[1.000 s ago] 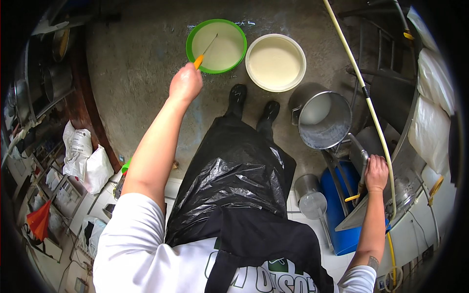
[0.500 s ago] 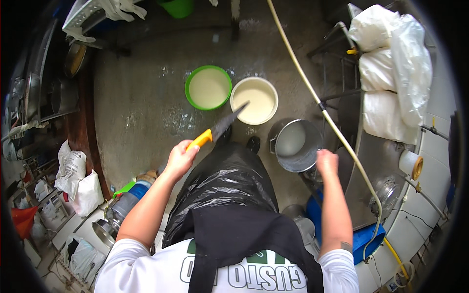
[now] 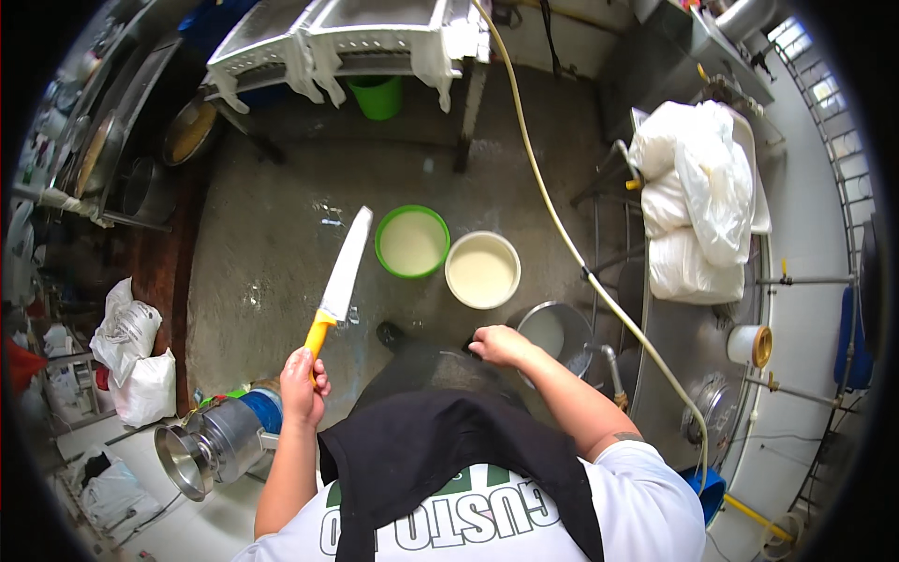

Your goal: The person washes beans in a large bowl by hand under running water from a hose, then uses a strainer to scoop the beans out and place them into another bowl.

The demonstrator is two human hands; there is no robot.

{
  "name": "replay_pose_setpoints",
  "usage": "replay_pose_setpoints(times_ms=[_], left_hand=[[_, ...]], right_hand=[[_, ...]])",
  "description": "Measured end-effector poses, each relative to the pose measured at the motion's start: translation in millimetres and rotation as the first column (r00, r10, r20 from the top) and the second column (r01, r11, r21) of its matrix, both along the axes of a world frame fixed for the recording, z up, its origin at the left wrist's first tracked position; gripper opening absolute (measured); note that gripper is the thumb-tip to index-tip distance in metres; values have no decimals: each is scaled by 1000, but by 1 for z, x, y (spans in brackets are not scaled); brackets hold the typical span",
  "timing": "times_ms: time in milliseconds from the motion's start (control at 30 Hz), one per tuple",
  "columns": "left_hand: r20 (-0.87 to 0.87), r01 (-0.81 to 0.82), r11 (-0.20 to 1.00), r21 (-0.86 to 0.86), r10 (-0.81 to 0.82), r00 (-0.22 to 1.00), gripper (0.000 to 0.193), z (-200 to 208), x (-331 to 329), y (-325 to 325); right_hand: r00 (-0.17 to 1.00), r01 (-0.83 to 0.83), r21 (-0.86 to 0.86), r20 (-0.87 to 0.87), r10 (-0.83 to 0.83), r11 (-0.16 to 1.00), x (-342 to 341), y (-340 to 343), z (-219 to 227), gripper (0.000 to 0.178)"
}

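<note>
Your left hand is wrapped round the yellow handle of the knife, which stands out ahead of that hand with its blade tilted a little right; the hold looks meant to point the blade away from your body. Your right hand is curled in above your lap, its fingertips by something dark, and you can't tell whether it grips the apron or nothing. Ahead, between your hands, the green basin and the white tub sit side by side on the floor, both with pale liquid, probably set low so you can reach in from standing. Just outside your right hand is the metal pot, pale inside too, and past it the hose slants across towards the bench, so that side is tight. Your widest room is floor, ahead and left of the knife, out to the brown beam; the metal machine crowds your left hand's outer side.
</note>
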State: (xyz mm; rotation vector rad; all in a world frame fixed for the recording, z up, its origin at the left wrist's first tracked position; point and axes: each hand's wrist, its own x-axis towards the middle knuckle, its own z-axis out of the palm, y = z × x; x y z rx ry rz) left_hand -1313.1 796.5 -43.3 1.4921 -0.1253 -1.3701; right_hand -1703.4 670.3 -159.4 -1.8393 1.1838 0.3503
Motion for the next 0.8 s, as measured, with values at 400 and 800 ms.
replay_pose_setpoints(times_ms=[400, 800], left_hand=[[88, 182, 896, -406, -160, 983, 37, 20, 53, -19], [539, 95, 991, -94, -29, 842, 29, -37, 179, 33]], right_hand=[[752, -67, 303, 641, -151, 951, 321, -42, 155, 44], [683, 255, 468, 532, -501, 846, 383, -123, 103, 17]])
